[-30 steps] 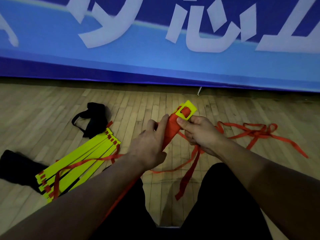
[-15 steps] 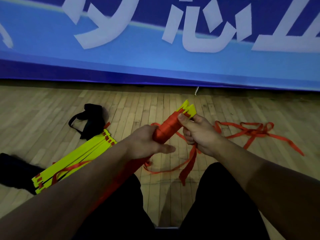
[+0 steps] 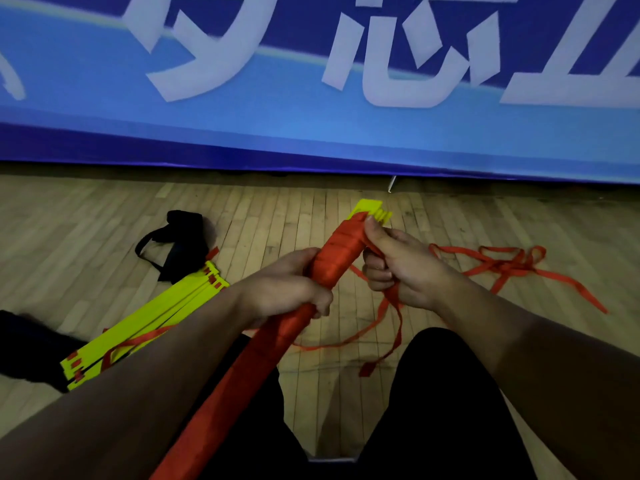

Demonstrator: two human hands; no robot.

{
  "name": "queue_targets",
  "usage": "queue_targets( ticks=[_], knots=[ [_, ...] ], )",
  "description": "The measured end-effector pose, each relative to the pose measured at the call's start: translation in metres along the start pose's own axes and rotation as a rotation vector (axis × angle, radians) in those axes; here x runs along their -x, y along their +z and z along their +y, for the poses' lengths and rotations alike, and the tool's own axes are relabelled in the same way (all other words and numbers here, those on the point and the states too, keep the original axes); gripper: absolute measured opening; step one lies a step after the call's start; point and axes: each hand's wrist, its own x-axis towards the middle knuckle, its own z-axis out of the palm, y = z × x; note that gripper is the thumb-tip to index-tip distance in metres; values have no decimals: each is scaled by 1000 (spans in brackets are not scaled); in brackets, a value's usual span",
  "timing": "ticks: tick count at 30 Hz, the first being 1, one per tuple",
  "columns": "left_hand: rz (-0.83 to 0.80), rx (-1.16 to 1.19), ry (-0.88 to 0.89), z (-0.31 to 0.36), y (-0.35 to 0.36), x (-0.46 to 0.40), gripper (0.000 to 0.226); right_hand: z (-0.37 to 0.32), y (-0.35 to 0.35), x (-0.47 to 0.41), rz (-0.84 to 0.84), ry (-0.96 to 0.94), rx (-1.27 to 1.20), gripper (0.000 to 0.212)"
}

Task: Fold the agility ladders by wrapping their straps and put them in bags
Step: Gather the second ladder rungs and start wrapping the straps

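A bundle of yellow ladder rungs wrapped in red strap [image 3: 332, 265] slants up from my lap, its yellow ends [image 3: 372, 209] poking out at the top. My left hand [image 3: 287, 285] grips the bundle around its middle. My right hand [image 3: 398, 265] pinches the red strap against the bundle's upper end, thumb near the yellow tips. Loose red strap [image 3: 512, 268] trails over the floor to the right and hangs below my right hand. A second, unwrapped stack of yellow rungs [image 3: 145, 323] lies on the floor at left, with a black bag [image 3: 180, 247] beyond it.
I sit on a wooden plank floor [image 3: 311, 216] with my black-clad legs [image 3: 450, 410] spread. A blue banner [image 3: 311, 126] with white characters closes off the far side. Another dark item [image 3: 27, 344] lies at the left edge.
The bundle has turned, so its yellow ends now show edge-on. My left hand went from resting beside the bundle to gripping it. My right hand holds the strap at the top.
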Motion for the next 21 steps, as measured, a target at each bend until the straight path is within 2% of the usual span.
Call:
queue_targets(
  ticks=[3,4,5,7,8,9,10,11,12,15,16,17,18,19,21],
  knots=[
    [-9,-15,-61,-3,7,0,56,4,5,-1,40,11,-44,46],
    [18,-130,-49,-3,9,0,64,7,7,-1,78,10,-48,49],
    [68,-306,-35,-2,10,0,82,11,7,-1,112,8,-44,51],
    [174,-760,-40,5,16,4,113,16,8,0,155,10,-17,46],
    [210,-1008,-41,10,21,7,112,17,8,0,167,9,8,45],
    [243,-1207,-32,14,26,8,100,17,7,0,175,1,36,45],
    [280,-1301,-3,16,29,9,82,17,7,0,178,-6,62,46],
    [297,-1306,27,16,28,9,67,18,6,0,172,-12,80,45],
    [296,-1189,57,14,22,7,59,17,6,1,155,-17,85,43],
    [130,-432,31,14,2,6,61,14,2,4,86,4,9,37],
    [101,-238,26,13,-1,6,59,13,2,4,77,14,-23,36],
    [93,-150,30,12,-1,6,58,12,3,4,84,18,-35,36],
    [120,-173,37,10,1,7,60,12,4,3,107,14,-19,36],
    [159,-328,50,7,4,6,69,14,6,2,143,-2,12,36],
    [180,-889,35,-1,13,3,103,18,8,-1,232,-47,90,37]
  ],
)
